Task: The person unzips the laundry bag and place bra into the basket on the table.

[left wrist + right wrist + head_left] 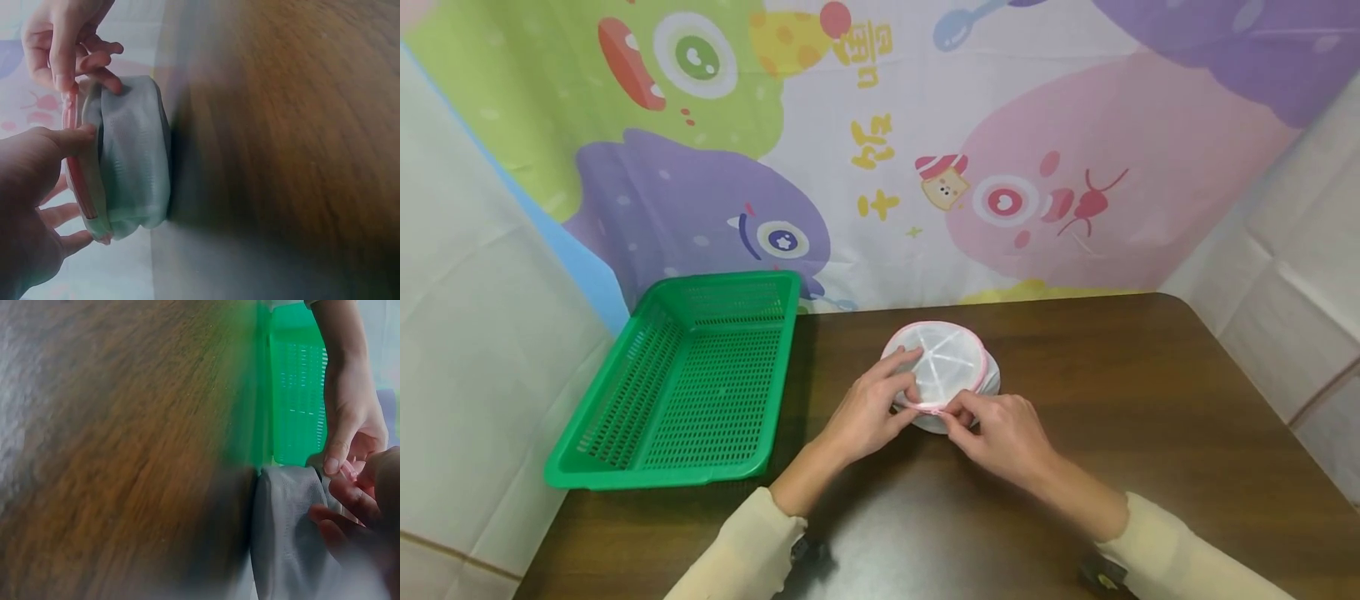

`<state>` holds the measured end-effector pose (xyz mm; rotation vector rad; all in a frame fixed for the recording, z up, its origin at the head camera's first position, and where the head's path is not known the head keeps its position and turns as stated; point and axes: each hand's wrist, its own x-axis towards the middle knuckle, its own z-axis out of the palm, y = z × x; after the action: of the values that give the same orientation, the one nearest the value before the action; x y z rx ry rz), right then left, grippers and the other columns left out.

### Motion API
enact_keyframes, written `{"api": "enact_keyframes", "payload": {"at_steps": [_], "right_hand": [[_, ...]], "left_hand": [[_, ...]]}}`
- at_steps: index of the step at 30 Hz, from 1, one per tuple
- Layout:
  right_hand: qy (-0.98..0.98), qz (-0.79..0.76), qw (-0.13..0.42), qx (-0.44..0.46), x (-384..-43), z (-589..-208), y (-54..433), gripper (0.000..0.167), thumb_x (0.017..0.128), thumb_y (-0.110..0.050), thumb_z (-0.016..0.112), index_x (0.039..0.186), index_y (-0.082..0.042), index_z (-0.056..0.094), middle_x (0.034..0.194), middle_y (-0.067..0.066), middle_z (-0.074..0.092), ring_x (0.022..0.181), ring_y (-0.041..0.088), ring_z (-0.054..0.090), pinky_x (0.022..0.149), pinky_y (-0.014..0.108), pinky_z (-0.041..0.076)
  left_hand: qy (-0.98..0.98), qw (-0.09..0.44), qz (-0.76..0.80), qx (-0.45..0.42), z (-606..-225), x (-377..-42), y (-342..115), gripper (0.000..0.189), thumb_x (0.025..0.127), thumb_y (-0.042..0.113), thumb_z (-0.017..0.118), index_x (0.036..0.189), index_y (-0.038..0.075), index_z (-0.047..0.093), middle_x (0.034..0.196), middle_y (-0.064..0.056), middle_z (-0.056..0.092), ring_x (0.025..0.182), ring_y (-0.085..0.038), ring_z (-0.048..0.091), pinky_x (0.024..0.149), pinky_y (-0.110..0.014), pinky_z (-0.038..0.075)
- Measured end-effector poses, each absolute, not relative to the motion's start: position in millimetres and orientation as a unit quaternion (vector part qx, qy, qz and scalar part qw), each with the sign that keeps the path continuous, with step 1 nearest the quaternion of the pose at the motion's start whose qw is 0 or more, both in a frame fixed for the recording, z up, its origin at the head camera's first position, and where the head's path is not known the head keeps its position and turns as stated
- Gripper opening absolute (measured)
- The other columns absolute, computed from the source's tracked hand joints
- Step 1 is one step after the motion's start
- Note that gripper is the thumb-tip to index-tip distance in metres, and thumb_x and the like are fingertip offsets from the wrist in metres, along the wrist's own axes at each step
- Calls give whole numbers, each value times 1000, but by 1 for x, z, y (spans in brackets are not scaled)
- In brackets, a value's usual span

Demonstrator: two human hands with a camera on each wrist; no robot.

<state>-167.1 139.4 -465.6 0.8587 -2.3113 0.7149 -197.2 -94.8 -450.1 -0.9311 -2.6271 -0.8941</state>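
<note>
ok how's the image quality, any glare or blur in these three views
Head: mostly clear, pale glare on the near table; left wrist: hazy, soft dark shadow beside the pale pouch; right wrist: whitish blur over part of the right hand, green smear beside the basket.

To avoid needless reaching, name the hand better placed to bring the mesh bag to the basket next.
Likely the left hand: it pinches the mesh bag by its pink rim and is nearer the green basket; the right hand pinches it too, but farther away.

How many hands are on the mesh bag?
2: the left hand at the near left of the bag, the right hand at its near right. None seems hidden.
</note>
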Motion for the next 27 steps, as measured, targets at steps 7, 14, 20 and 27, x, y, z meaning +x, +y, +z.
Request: {"api": "enact_keyframes", "payload": {"at_steps": [7, 14, 20, 27], "right_hand": [[-859, 277, 284, 323, -166, -466, 137, 16, 85, -7, 87, 85, -18, 76, 66, -11, 75, 54, 2, 65, 51, 19, 44], [-861, 277, 282, 320, -165, -467, 135, 16, 85, -8, 88, 84, -19, 76, 66, -12, 75, 54, 2, 66, 51, 21, 45], [-863, 274, 283, 317, -164, -468, 137, 16, 85, -9, 88, 84, -19, 76, 66, -13, 75, 53, 0, 63, 50, 21, 44], [-859, 273, 293, 320, -166, -467, 142, 16, 84, -7, 88, 85, -18, 77, 64, -13, 73, 50, -3, 56, 50, 17, 38]], "left_hand": [[-889, 98, -308, -324, -448, -197, -87, 28, 89, 12, 97, 93, 14, 69, 165, -17, 64, 158, -40, 59, 121, -54, 57], [-886, 113, -305, -330, -449, -195, -87, 28, 89, 4, 94, 91, 12, 68, 163, -20, 65, 157, -46, 58, 124, -56, 54], [-888, 119, -292, -336, -450, -196, -88, 29, 89, 4, 94, 88, 13, 67, 162, -19, 66, 157, -43, 59, 121, -55, 57], [-888, 114, -303, -328, -451, -197, -92, 29, 90, 2, 93, 86, 12, 65, 162, -18, 66, 157, -41, 59, 107, -50, 62]]}}
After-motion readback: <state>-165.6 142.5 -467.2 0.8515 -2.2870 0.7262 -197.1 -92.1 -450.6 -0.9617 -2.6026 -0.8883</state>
